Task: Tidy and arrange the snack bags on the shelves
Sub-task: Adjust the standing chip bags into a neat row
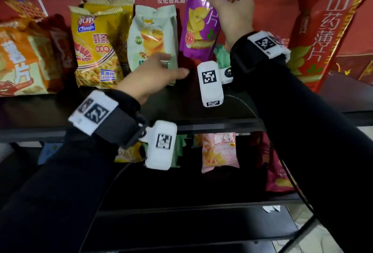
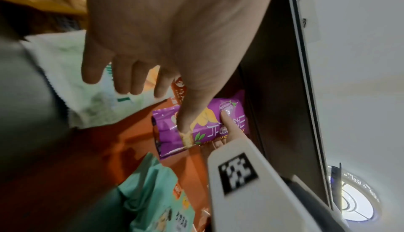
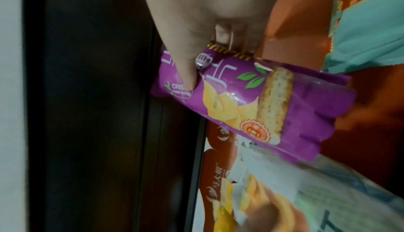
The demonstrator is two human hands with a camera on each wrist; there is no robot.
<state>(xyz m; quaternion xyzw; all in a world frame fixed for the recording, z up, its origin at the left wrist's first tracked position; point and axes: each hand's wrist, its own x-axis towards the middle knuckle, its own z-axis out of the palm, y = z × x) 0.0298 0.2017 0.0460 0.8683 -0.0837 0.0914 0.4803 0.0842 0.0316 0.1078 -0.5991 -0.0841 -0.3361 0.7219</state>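
Note:
My right hand [image 1: 228, 4] grips a tall purple yam-chip bag [image 1: 201, 20] near its middle and holds it upright above the upper shelf [image 1: 177, 109]. The right wrist view shows the thumb across the purple bag [image 3: 251, 101] and the fingers curled behind it. My left hand [image 1: 161, 73] reaches with straight fingers to the lower part of a pale green and white bag [image 1: 155, 38] that stands on the shelf. The left hand [image 2: 135, 80] holds nothing, with the purple bag [image 2: 203, 126] beyond it.
A yellow shrimp-stick bag [image 1: 96, 46] and an orange bag [image 1: 22, 58] stand left of the white bag. A tall red yam-chip bag [image 1: 327, 28] leans at the right. A teal bag [image 1: 222, 54] lies behind my right wrist. A pink bag [image 1: 220, 151] hangs below the shelf.

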